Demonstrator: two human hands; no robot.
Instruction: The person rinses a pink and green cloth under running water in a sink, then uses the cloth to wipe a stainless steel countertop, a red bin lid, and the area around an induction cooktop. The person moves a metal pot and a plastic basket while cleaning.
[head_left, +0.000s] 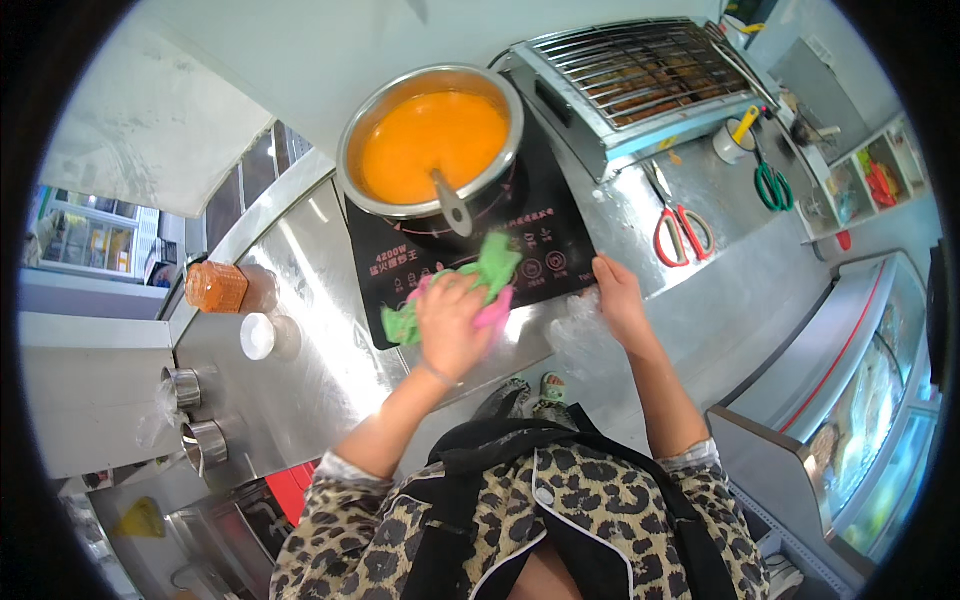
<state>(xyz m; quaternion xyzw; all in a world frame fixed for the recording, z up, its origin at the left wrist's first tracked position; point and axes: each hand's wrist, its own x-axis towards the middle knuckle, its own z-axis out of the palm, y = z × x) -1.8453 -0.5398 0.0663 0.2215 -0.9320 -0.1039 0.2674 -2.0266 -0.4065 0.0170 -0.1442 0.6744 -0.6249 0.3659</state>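
My left hand (453, 319) presses a green and pink cloth (491, 262) onto the front of a black induction cooker (480, 247). My right hand (621, 300) grips the cooker's front right corner, with a crumpled clear plastic bag (585, 334) hanging beside the fingers. On the cooker stands a steel pot (352, 180) of orange liquid (442, 135). A ladle or spoon handle (452, 206) leans out over the pot's near rim. Red-handled scissors (679, 232) lie on the steel counter right of the cooker.
An electric grill (600, 90) stands at the back right, near a white mug (731, 142) and green-handled scissors (772, 184). On the left are a jar of orange-red sauce (217, 287), a white-lidded jar (259, 336) and two steel containers (204, 444). A glass-fronted display case (855, 420) stands at right.
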